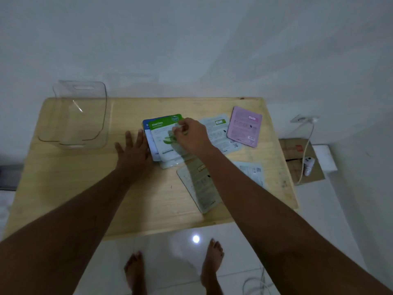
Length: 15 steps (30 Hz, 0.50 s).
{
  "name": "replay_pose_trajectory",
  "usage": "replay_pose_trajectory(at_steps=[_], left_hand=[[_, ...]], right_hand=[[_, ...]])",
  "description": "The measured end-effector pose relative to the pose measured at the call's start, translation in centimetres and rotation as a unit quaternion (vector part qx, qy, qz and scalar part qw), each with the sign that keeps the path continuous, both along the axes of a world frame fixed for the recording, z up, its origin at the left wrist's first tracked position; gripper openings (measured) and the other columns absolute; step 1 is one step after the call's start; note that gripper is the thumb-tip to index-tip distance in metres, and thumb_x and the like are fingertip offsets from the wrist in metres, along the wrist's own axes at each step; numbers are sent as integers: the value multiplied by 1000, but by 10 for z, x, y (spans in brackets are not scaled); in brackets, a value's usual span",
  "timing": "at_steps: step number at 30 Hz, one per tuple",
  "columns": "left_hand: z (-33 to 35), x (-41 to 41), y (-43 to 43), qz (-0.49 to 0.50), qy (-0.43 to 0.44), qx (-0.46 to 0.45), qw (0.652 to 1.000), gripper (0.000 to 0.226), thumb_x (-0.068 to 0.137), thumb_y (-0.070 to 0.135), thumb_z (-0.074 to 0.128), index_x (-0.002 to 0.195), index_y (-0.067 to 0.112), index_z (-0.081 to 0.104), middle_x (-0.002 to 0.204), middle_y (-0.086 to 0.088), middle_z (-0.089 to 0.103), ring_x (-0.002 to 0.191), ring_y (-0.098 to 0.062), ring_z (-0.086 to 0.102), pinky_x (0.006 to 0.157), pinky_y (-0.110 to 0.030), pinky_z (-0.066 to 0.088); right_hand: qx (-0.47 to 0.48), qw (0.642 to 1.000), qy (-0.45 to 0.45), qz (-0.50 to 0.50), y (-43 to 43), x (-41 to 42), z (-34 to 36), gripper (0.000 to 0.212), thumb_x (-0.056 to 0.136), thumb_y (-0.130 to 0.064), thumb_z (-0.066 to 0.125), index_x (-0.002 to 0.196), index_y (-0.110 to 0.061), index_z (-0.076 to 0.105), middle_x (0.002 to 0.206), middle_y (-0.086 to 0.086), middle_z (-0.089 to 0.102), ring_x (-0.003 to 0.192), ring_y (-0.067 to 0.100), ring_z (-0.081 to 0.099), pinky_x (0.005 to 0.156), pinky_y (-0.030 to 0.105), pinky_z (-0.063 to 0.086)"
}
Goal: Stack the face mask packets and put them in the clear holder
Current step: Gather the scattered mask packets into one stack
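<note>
A green aloe vera packet (161,133) lies on top of a blue packet (146,126) in a small stack at the table's middle. My right hand (191,137) rests on the green packet with fingers pinched at its upper right part. Flat on the table sits my left hand (133,152), fingers spread, touching the stack's left edge. A pink packet (244,126) and a pale packet (219,133) lie to the right. Two more pale packets (198,186) (253,171) lie nearer me, partly under my right forearm. The clear holder (78,116) stands at the table's back left.
The wooden table (85,177) stands against a white wall. On the floor to the right lies a cardboard piece (297,158) with a white cable (307,145) and a small white device (308,165). My bare feet show below the table's front edge.
</note>
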<state>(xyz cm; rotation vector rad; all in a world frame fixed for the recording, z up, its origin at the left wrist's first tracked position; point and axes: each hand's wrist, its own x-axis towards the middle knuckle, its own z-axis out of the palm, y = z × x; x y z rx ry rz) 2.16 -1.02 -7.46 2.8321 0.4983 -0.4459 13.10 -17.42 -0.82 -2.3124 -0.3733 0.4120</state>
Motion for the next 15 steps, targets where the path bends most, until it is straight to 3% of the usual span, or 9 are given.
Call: replay_pose_trajectory(at_steps=[3,6,9,11,15], left_hand=[[2,3,0,-12,-10,-8,1000,69,99,39,40,157,22,7,166,-2,-1,149,-42,-8,114,-67,5],[1,8,-2,-12,-9,-12,1000,68,99,35,41,157,22,9,166,-3,0,149,-42,-8,114,-66,5],[1,10,-5,-5,-10,-20,1000,66,98,32,42,156,21,12,166,-3,1,150,-42,-6,114,-66,6],[2,11,-7,4,-14,-27,1000,66,98,30,43,156,21,14,166,-3,3,150,-42,-5,114,-65,6],[3,11,-8,3,-18,-26,999,65,98,27,42,156,19,14,166,-4,5,149,-43,-3,114,-66,7]], right_hand=[[-30,994,-20,-100,-47,26,1,39,92,-35,61,123,-11,61,114,9,69,109,24,63,88,26,44],[-119,971,-31,-206,-93,54,-3,43,91,-41,56,125,-15,57,124,14,60,118,32,57,95,39,48],[-213,930,60,-294,-126,71,-5,57,83,-46,65,130,-18,48,131,13,45,123,32,45,97,45,42],[-216,920,106,-310,-138,74,-9,69,77,-43,73,132,-17,42,133,13,38,124,32,41,97,45,42],[-204,921,94,-319,-144,79,-19,78,73,-36,80,134,-12,37,135,16,39,124,31,41,95,40,43]])
